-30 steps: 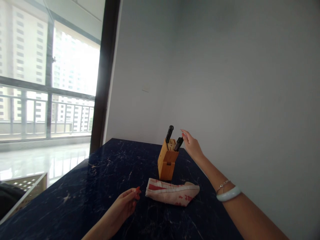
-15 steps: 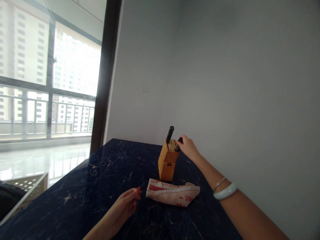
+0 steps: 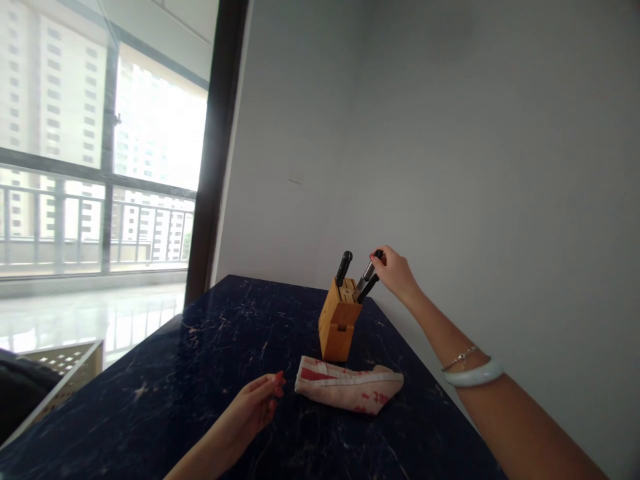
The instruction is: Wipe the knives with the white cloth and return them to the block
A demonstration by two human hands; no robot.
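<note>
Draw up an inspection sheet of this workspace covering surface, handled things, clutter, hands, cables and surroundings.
Surface: dark-blue marble-patterned tabletop with light veins.
Handled things: tan wooden knife block, standing; black-handled steel knife, blade partly exposed above it; upright black plastic-looking handle in the block's left side; slanted black handle at its right.
Clutter: folded white-and-red fabric cloth, lying in front of the block.
Right hand: gripping the steel knife's handle.
Left hand: beside the cloth, loosely curled; no object seen in it.
Cables: nothing seen.
Surroundings: plain grey wall; large glass window at left.
</note>
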